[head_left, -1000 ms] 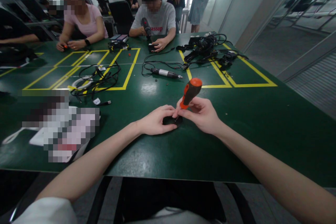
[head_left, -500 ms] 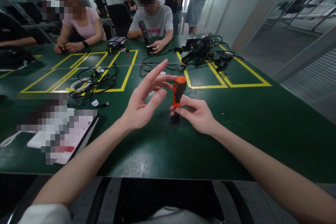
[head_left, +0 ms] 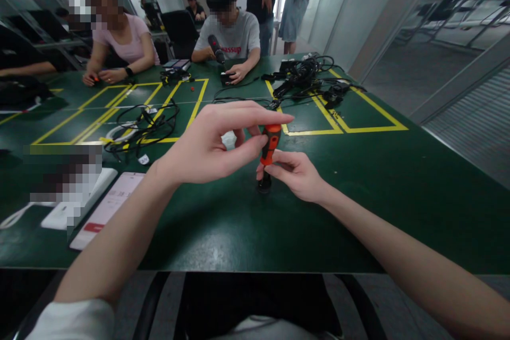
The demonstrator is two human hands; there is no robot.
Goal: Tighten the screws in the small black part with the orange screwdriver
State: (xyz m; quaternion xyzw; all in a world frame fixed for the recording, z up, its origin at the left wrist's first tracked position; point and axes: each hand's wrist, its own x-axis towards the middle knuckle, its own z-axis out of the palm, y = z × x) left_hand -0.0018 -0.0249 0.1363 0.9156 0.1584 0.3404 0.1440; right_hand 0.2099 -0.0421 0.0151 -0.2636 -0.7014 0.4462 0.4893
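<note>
An orange-and-black screwdriver (head_left: pixel 271 143) stands nearly upright over the green table, its handle uppermost. My left hand (head_left: pixel 211 143) is closed on the handle from the left, thumb against its side and the index finger stretched across the top. Just below the handle, my right hand (head_left: pixel 297 174) pinches around the shaft with thumb and fingers. A small dark round piece (head_left: pixel 264 186) sits on the table under the screwdriver; the tip and what it meets are hidden.
On the left lie a phone (head_left: pixel 115 199), a white device (head_left: pixel 79 207) and a bundle of black cables (head_left: pixel 159 122). A larger cable heap (head_left: pixel 305 77) lies at the back right. Yellow tape (head_left: pixel 378 128) marks the table (head_left: pixel 378 191). Across it, a person holds a power driver (head_left: pixel 216 49).
My left hand has moved right from beside the screwdriver onto its handle. The handle has turned a little, and my right hand stays at the shaft.
</note>
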